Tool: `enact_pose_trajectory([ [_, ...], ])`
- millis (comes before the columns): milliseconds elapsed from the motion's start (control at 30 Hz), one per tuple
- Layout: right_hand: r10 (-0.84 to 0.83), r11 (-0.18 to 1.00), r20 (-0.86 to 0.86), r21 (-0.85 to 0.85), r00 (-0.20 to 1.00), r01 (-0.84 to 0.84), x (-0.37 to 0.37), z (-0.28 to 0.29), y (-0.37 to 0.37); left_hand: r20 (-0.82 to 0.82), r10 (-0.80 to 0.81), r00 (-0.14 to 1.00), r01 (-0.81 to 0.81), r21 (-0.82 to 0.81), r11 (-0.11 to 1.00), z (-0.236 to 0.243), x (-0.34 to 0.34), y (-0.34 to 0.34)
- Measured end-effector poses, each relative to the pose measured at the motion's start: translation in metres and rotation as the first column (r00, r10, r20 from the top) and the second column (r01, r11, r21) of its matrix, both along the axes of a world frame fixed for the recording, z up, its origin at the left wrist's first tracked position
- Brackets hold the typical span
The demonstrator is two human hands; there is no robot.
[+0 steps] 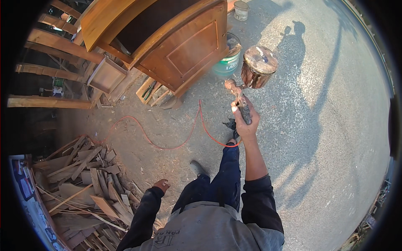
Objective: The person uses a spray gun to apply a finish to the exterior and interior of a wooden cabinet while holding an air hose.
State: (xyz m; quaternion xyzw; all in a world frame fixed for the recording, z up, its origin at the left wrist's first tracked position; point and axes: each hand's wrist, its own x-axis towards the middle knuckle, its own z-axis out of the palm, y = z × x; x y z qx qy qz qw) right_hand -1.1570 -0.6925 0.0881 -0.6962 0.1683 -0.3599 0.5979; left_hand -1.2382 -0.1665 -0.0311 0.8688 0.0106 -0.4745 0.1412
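Right of an orange-brown wooden cabinet (194, 50), the person's right hand (248, 125) is gripping a stained metal spray gun (241, 100); nearer than the cabinet, the left hand (161, 185) is hanging apart, half-curled.

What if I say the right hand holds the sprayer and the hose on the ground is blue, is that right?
Not quite: the hose on the ground is orange-red, not blue, as the head view shows. The right hand does hold the sprayer.
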Motion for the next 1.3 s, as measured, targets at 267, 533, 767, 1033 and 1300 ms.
enact_pose_trajectory([
  [267, 0.009, 0.999, -0.214, -0.050, 0.977, -0.020, 0.047, -0.094, -0.020, -0.040, 0.033, 0.999, -0.032, 0.021, 0.999, 0.001, -0.005, -0.037],
  [533, 0.072, 0.997, -0.391, 0.009, 0.917, -0.075, 0.028, -0.096, -0.010, 0.000, -0.022, 1.000, 0.022, -0.031, 0.999, -0.005, -0.011, -0.031],
  [767, 0.034, 0.998, -0.165, -0.039, 0.986, -0.041, 0.012, -0.018, 0.019, -0.023, 0.021, 1.000, -0.022, -0.006, 1.000, -0.016, -0.008, -0.001],
  [1033, 0.034, 0.999, 0.101, -0.037, 0.994, -0.030, 0.004, 0.020, 0.067, -0.012, 0.014, 1.000, -0.013, 0.033, 0.999, -0.018, -0.026, 0.043],
  [1300, 0.020, 0.995, -0.033, -0.097, 0.999, -0.024, 0.018, -0.032, 0.085, -0.063, 0.019, 0.998, -0.013, 0.094, 0.995, -0.023, -0.046, 0.079],
])
